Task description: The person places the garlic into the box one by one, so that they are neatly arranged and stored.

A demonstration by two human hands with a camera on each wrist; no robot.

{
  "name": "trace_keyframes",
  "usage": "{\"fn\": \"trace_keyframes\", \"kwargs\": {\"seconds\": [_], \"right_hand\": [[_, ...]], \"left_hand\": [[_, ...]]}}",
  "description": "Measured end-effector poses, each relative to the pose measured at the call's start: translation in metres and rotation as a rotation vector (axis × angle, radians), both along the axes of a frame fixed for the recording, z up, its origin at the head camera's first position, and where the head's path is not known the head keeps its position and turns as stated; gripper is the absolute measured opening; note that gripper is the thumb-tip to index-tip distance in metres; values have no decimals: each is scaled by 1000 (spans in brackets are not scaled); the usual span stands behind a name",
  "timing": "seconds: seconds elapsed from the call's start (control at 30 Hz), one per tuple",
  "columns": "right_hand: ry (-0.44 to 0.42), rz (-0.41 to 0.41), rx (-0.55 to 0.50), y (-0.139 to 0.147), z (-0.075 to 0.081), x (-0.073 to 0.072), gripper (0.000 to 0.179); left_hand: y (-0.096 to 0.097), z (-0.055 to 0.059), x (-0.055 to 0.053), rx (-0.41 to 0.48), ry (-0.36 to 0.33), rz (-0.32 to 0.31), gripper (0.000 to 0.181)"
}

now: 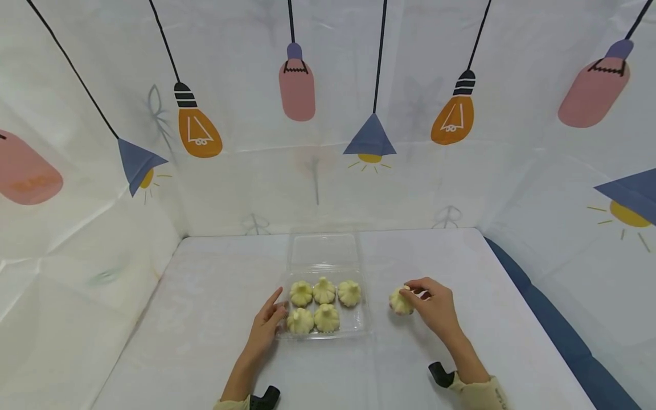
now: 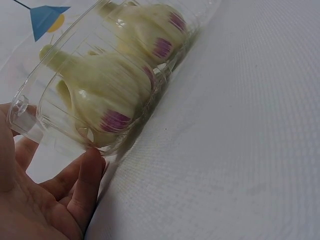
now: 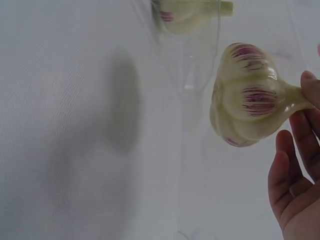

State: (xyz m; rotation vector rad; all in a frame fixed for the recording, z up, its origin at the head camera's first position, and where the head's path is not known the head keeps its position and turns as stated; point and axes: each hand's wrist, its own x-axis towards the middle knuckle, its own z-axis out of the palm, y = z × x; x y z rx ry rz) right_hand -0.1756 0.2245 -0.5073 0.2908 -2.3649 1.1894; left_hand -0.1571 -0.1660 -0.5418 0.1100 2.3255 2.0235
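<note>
My right hand pinches a garlic bulb by its stem, to the right of the clear plastic box. The bulb is pale with purple streaks, and in the right wrist view it lies sideways, with its shadow cast on the white surface. Inside the box sit more garlic bulbs, stems up: three along the back row, two in the front row at left and middle. My left hand rests against the box's left side. In the left wrist view, fingertips touch its lower corner.
The box's clear lid stands hinged back at the far side. Under everything lies a white table. White sheets printed with lamps surround it at the back and sides. Something dark blue shows beyond the right edge.
</note>
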Motion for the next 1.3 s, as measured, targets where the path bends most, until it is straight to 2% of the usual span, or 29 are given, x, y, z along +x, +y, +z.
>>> {"fn": "trace_keyframes", "kwargs": {"seconds": [0.27,0.33,0.57,0.67,0.73,0.93,1.03,1.13,1.3], "right_hand": [[78,49,-1,-14,4,2,21],[94,64,-2,-17,5,2,21],[109,98,-3,-29,11,7,19],[106,109,-12,-35,12,9,19],[103,119,-18,-39,12,10,20],[97,171,-27,-50,12,11,18],[111,194,-31,-56,13,10,18],[141,214,-45,-63,13,9,19],[156,234,-65,-73,9,7,23]], "left_hand": [[1,5,2,-2,-2,-4,51],[0,3,0,4,-1,-6,52],[-7,-29,-12,7,-9,1,53],[-7,-34,-13,-1,-7,7,54],[-7,-30,-12,5,-10,7,53],[-1,-3,-1,10,4,-10,51],[0,0,0,0,8,-12,51],[-2,-6,-3,6,-5,-3,52],[-6,-28,-10,3,-8,14,52]]}}
